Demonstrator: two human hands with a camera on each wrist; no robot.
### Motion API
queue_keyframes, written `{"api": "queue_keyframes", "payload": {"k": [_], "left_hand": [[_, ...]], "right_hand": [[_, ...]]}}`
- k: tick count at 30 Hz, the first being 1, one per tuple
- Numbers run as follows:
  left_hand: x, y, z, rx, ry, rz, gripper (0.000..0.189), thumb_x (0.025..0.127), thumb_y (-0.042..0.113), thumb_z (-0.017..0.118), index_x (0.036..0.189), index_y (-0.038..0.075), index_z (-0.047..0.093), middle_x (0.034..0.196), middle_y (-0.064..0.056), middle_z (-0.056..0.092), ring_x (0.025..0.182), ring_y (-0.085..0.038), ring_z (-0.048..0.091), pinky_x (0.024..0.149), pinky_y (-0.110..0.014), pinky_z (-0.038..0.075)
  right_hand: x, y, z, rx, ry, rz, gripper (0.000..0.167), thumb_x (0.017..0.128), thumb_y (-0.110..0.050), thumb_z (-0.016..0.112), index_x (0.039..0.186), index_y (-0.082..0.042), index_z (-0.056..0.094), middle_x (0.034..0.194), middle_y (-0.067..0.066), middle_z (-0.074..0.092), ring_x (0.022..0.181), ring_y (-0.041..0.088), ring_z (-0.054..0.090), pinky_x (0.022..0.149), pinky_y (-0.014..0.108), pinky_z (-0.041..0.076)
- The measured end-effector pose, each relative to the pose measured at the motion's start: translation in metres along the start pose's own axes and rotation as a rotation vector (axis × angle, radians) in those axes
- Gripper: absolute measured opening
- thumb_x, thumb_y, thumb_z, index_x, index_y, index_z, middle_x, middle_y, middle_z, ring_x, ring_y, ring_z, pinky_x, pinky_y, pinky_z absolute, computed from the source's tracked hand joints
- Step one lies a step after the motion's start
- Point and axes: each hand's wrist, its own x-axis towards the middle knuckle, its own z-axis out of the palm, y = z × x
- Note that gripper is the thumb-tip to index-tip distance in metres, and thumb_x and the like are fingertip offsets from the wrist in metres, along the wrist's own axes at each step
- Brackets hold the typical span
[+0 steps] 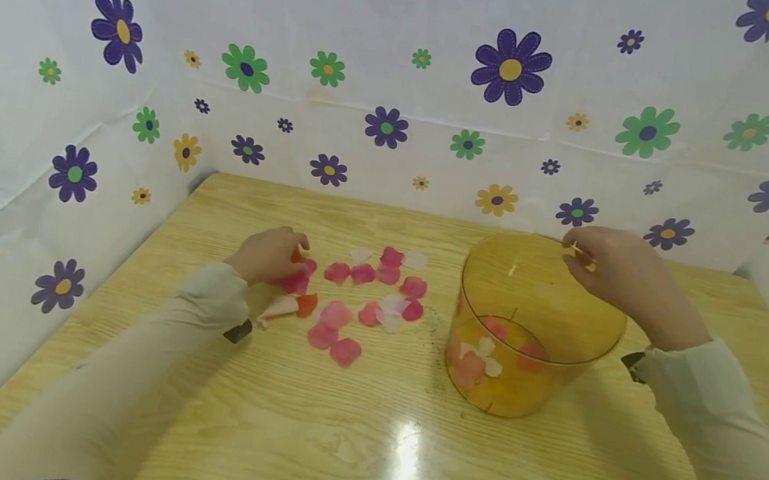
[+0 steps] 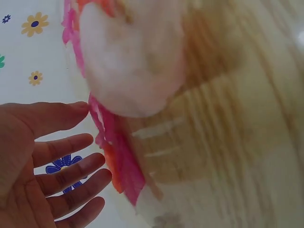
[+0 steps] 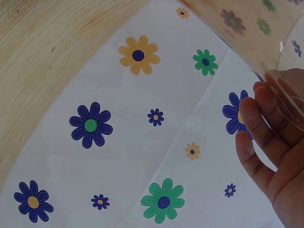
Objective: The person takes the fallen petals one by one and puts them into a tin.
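Observation:
At the left of the petals is my left hand [image 1: 269, 255], fingers spread and slightly bent beside a cluster of pink petals [image 1: 295, 280]. In the left wrist view its fingertips come up to pink and orange petals [image 2: 126, 166]; whether they touch is unclear. A pale petal [image 2: 130, 61] looms blurred near that camera. On the right, my right hand [image 1: 616, 275] grips the rim of a see-through amber bucket [image 1: 525, 388], which stands upright on the table. Through its wall show several pink and white petals [image 1: 472, 367]. The right wrist view shows fingers curled at the clear rim [image 3: 285, 102].
Loose pink petals [image 1: 336, 315], a magenta petal [image 1: 392, 256] and a white petal [image 1: 391, 312] lie scattered between the left hand and the bucket. A flower-printed cloth [image 1: 394, 168] hangs behind and beside the wooden table [image 1: 301, 432].

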Motion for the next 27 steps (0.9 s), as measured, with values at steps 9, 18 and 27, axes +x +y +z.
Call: {"api": "queue_keyframes", "payload": {"k": [9, 18, 27], "left_hand": [[0.0028, -0.0009, 0.0039, 0.012, -0.005, -0.003, 0.034, 0.087, 0.025, 0.062, 0.112, 0.004, 0.061, 0.104, -0.015, 0.065, 0.095, -0.029, 0.062, 0.084, -0.046, 0.051], [0.0052, -0.0014, 0.0053, -0.032, 0.008, 0.012, 0.026, 0.085, 0.020, 0.062, 0.108, 0.007, 0.063, 0.099, -0.013, 0.067, 0.090, -0.026, 0.061, 0.084, -0.043, 0.051], [0.0049, -0.0058, 0.0039, -0.051, 0.078, 0.045, 0.014, 0.081, 0.012, 0.063, 0.094, 0.008, 0.065, 0.088, -0.010, 0.066, 0.082, -0.024, 0.059, 0.075, -0.040, 0.050]], "right_hand": [[0.0001, 0.0006, 0.0011, 0.003, -0.005, 0.003, 0.014, 0.080, -0.001, 0.067, 0.094, -0.001, 0.065, 0.086, 0.015, 0.070, 0.069, 0.026, 0.065, 0.069, 0.042, 0.056], [-0.0014, -0.0001, -0.0003, 0.003, -0.013, 0.015, 0.014, 0.081, -0.002, 0.067, 0.095, -0.001, 0.065, 0.088, 0.016, 0.071, 0.071, 0.026, 0.065, 0.070, 0.043, 0.056], [-0.0018, 0.0000, -0.0006, 0.006, -0.011, 0.015, 0.015, 0.081, -0.002, 0.067, 0.096, -0.001, 0.065, 0.087, 0.015, 0.071, 0.071, 0.026, 0.065, 0.070, 0.043, 0.056]]}}
